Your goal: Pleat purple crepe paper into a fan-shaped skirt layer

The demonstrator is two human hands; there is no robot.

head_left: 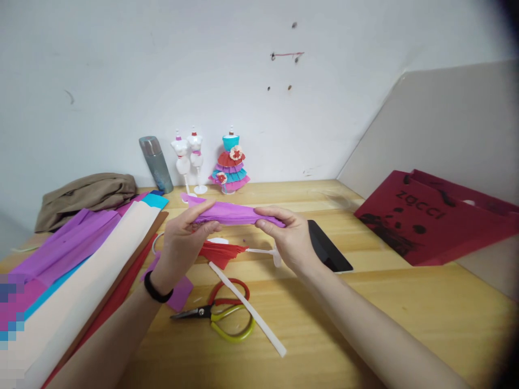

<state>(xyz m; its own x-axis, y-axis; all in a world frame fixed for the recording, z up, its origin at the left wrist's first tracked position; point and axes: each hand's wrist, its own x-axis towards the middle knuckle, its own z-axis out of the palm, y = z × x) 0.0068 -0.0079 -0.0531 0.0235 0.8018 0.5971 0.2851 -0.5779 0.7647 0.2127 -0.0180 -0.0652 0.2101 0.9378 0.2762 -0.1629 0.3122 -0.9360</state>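
Observation:
A folded strip of purple crepe paper point(233, 213) stretches level between my two hands, raised over the table. My left hand point(188, 235) pinches its left end, thumb below and fingers above. At the right end, my right hand point(286, 229) grips it the same way. Below lies a small mannequin on its side in a red pleated paper skirt point(223, 252), its white stand point(276, 255) pointing right; my hands partly hide it. Scissors point(221, 313) with one red and one yellow handle rest nearer to me, a white strip point(251, 310) across them. A purple paper piece point(180, 293) is beside my left wrist.
Long crepe paper sheets point(101, 254) in several colours cover the left side, by a brown cloth point(87, 194). Against the wall stand a bottle point(157, 165), two white mannequins point(195, 156) and a dressed one point(230, 167). A black tablet point(330, 248) and red bag point(430, 221) lie right.

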